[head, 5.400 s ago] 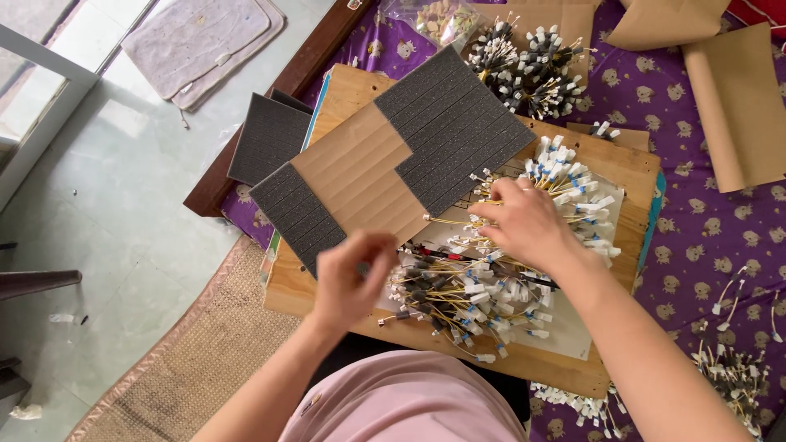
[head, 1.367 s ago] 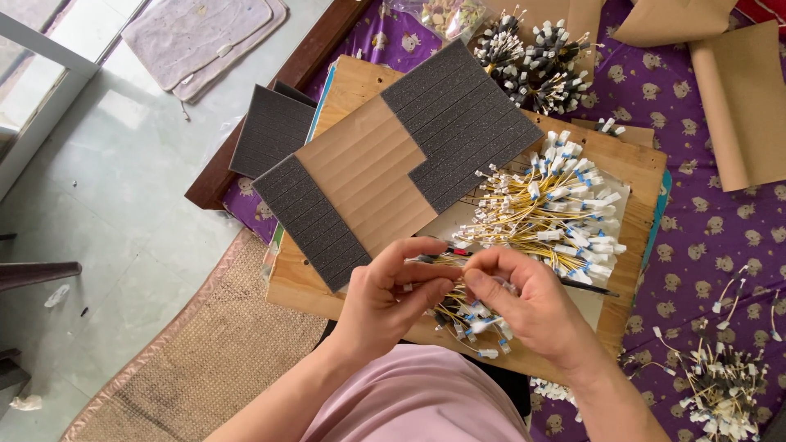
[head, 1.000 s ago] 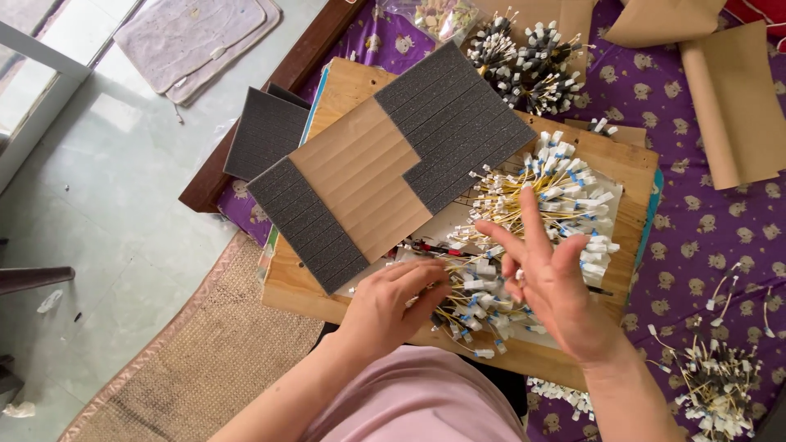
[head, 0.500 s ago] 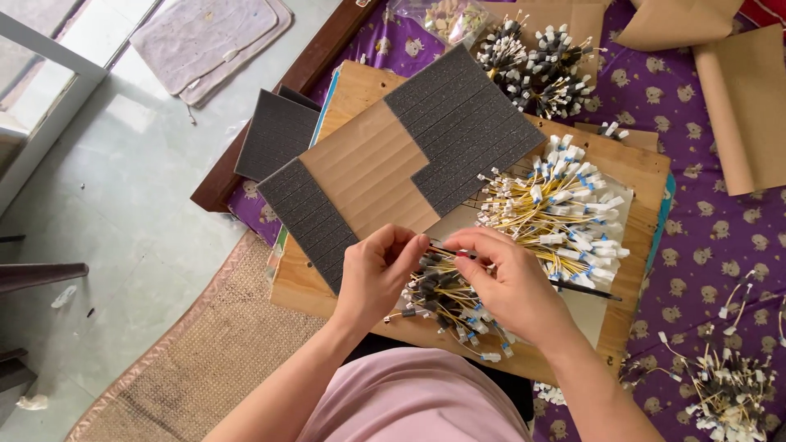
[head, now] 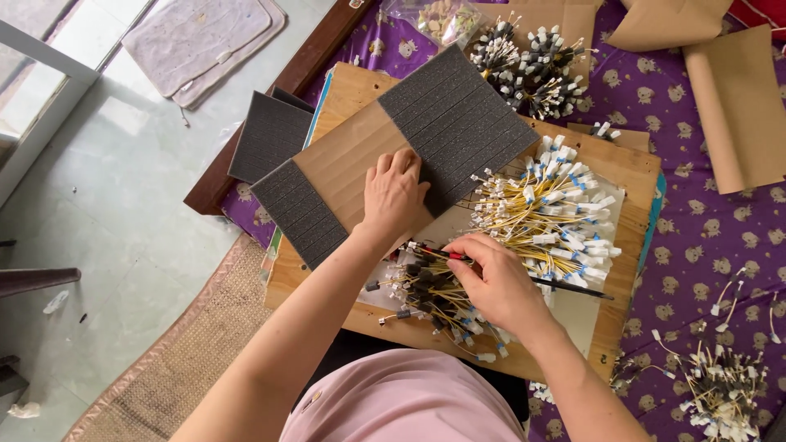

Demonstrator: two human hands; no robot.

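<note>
Since half a second earlier the left hand (head: 395,190) has left the wires and lies flat, open, steadying the cardboard-and-foam panel (head: 393,155), while the right hand (head: 491,282) pinches one yellow wire lead from the pile (head: 438,290) on the wooden board (head: 630,176).
</note>
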